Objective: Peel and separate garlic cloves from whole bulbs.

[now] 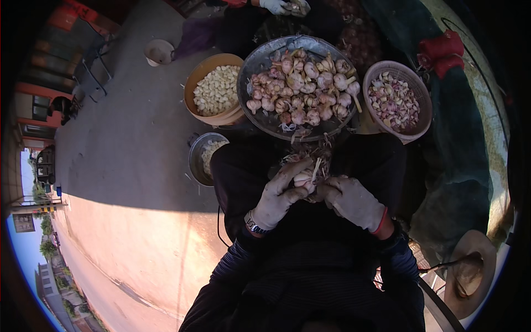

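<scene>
In my lap, my left hand [278,194], gloved in soiled white and with a metal watch at the wrist, grips a partly peeled garlic bulb [305,179]. A pale stem sticks up from the bulb. My right hand [354,201], in a matching glove with a red cuff edge, pinches the bulb's right side; its fingertips are partly hidden. Just beyond my hands stands a wide metal basin [257,116] heaped with whole garlic bulbs [307,83]. Loose dry skins [325,151] lie between my knees, under the basin's near rim.
A yellowish tub [191,89] of peeled cloves and a metal pot [195,159] stand left. To the right is a pink basket [427,103] of unpeeled cloves. Opposite, a person's gloved hands [286,6] hold something pale. A straw hat [471,274] lies lower right.
</scene>
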Demonstrator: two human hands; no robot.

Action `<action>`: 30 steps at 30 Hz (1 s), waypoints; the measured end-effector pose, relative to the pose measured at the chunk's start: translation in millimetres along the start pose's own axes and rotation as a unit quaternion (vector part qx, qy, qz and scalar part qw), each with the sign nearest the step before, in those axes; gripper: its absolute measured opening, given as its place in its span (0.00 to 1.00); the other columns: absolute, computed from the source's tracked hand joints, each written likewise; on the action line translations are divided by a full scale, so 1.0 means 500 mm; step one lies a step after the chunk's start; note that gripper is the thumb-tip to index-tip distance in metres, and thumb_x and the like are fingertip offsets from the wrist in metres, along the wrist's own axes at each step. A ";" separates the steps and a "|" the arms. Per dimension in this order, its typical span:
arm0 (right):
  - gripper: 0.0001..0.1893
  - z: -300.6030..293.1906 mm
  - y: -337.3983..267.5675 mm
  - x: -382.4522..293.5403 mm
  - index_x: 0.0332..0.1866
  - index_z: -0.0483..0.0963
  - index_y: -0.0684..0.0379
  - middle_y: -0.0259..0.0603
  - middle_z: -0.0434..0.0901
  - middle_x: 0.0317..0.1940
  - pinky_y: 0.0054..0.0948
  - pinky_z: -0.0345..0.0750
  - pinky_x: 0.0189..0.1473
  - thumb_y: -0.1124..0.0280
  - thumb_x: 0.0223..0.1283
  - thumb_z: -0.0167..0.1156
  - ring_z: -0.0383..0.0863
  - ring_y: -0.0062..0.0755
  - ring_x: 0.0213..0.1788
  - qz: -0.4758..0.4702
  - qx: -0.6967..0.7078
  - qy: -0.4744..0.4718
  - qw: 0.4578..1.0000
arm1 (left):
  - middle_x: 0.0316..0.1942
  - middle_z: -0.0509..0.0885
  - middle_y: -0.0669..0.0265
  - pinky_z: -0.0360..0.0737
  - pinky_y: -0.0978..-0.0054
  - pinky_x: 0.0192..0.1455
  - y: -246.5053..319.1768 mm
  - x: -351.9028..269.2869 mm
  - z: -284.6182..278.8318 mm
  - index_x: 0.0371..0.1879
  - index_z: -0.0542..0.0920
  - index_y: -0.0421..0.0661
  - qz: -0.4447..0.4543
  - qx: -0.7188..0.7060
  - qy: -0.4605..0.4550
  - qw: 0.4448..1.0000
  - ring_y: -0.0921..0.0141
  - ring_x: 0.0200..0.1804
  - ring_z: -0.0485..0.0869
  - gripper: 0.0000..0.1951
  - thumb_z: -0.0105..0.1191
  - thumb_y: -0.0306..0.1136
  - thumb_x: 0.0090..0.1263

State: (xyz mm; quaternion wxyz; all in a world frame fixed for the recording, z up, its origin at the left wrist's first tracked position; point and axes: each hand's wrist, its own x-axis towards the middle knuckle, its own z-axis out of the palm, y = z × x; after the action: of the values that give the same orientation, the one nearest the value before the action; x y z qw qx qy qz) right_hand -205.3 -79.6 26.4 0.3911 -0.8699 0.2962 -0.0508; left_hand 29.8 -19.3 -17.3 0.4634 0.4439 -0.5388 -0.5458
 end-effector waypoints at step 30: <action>0.08 -0.001 0.036 -0.015 0.46 0.82 0.61 0.39 0.83 0.31 0.30 0.83 0.34 0.72 0.73 0.57 0.87 0.31 0.33 -0.021 0.133 -0.033 0.990 | 0.67 0.83 0.58 0.80 0.67 0.70 -0.033 -0.010 0.036 0.72 0.80 0.45 0.018 0.036 0.012 0.999 0.62 0.68 0.82 0.36 0.71 0.16 0.60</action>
State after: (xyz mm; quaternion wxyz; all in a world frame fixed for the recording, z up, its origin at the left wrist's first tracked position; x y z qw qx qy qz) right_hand -220.1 -85.2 15.1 0.5120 -0.8171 0.2556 -0.0690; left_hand 12.6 -11.3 -33.3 0.4635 0.4571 -0.5602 -0.5123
